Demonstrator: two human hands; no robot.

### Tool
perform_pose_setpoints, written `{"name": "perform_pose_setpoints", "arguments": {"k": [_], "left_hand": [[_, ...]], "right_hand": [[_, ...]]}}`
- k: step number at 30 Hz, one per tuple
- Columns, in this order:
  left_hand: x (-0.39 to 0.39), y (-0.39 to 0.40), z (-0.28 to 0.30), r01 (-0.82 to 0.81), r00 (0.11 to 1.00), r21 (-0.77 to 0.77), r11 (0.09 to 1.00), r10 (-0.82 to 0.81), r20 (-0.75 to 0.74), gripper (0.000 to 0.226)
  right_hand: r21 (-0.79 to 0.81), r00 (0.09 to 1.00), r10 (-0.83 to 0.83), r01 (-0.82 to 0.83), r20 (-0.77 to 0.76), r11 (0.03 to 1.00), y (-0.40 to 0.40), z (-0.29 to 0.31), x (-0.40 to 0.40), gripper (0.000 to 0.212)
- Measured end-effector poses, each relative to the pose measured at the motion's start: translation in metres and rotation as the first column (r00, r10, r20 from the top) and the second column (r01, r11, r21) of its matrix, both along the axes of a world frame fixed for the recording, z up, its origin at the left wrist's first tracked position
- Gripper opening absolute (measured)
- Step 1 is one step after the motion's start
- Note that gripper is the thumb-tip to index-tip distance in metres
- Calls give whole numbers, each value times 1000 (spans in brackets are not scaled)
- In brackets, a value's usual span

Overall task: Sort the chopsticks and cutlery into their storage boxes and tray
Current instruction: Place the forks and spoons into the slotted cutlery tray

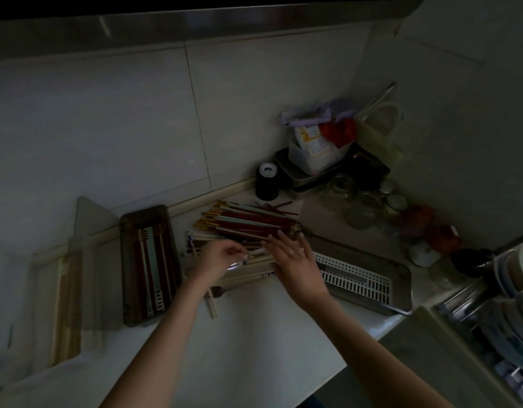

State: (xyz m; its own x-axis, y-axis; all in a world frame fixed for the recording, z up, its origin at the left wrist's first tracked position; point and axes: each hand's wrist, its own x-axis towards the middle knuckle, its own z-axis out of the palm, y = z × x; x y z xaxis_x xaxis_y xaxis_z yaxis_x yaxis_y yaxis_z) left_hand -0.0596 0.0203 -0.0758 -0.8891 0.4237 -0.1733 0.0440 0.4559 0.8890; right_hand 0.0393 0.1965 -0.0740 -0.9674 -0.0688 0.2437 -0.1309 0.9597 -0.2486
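On the white worktop (248,325), the left hand (216,257) curled its fingers (239,254) round a pale utensil handle (255,254) in the mixed cutlery pile. The right hand (292,254) lay flat, fingers straight, against the heap of red chopsticks (248,220). A dark storage box (148,263) holding several chopsticks stood just left.

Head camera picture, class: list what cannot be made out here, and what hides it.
1. What the left hand pinches: too dark and blurred.
2. Cutlery under the right hand: covered by the hand and the chopstick pile.
3. The dish rack: cut off by the right edge.
4. Jar contents: dim and too small.
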Motion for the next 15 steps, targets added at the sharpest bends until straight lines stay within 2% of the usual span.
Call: {"name": "perform_pose_setpoints", "arguments": {"k": [3,6,8,12,15], "left_hand": [[1,16,7,63,998,35,997,-64,28,13],[2,33,9,32,996,117,993,-42,82,10],[3,41,7,-24,994,133,991,10,107,12],[0,36,-9,-67,994,-64,996,62,-86,16],[0,24,-21,2,987,-293,956,-49,-153,22]], "right_hand": [[44,997,-57,60,-55,997,9,8,-1,37],[-51,993,-114,112,-34,992,27,9,5,30],[-129,977,-211,207,-13,970,43,7,11,31],[-172,930,-360,367,70,914,81,-6,29,26],[-153,892,-409,438,191,886,99,-12,41,21]]}}
